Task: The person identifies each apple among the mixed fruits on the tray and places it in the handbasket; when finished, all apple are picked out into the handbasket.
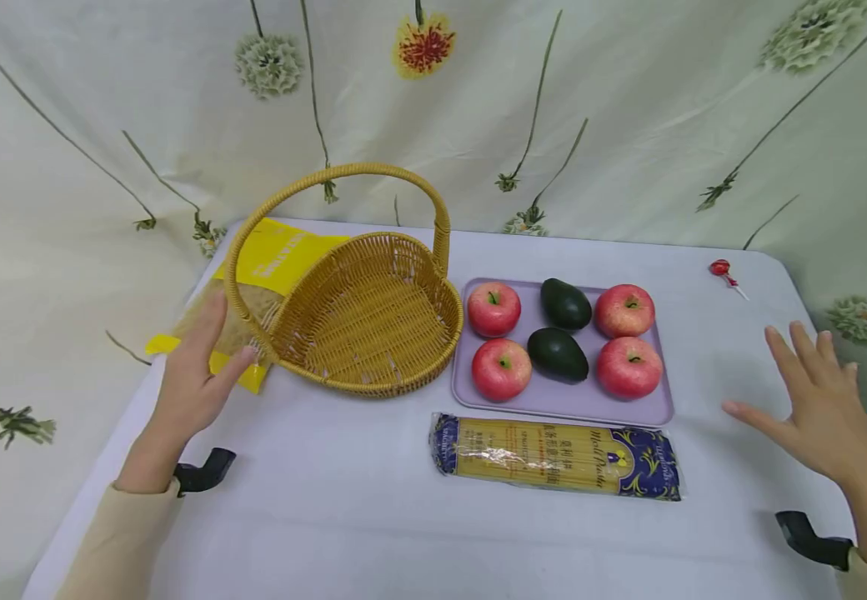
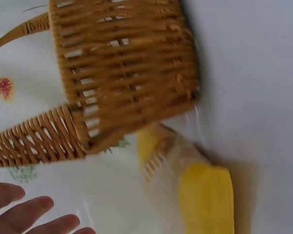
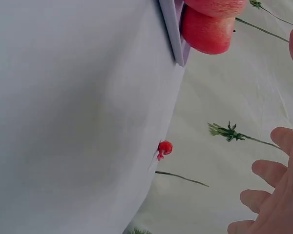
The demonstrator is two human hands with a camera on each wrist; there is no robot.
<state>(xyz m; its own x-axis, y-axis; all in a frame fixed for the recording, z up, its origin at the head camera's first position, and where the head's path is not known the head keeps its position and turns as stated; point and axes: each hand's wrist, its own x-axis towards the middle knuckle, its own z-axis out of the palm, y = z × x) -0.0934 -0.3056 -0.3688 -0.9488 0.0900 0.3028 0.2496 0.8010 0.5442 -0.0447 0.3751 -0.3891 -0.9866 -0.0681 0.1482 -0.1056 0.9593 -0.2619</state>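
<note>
**Hands free, everything resting on the table**

Both your left hand (image 1: 193, 375) and right hand (image 1: 819, 408) are spread, fingers loosely extended, gripping nothing. By the look of it, no handling is under way and all of it is left to do. Nearest, between your hands, lies the spaghetti packet (image 1: 546, 456). Beyond it, the tray (image 1: 568, 402) carries four apples (image 1: 629, 367) and two avocados (image 1: 558, 354). The wicker basket (image 1: 373, 317), with nothing in it, stands just beyond your left hand, the yellow bag (image 1: 276, 254) partly behind it. Farthest, past your right fingertips, lies the red lollipop (image 1: 719, 267).
</note>
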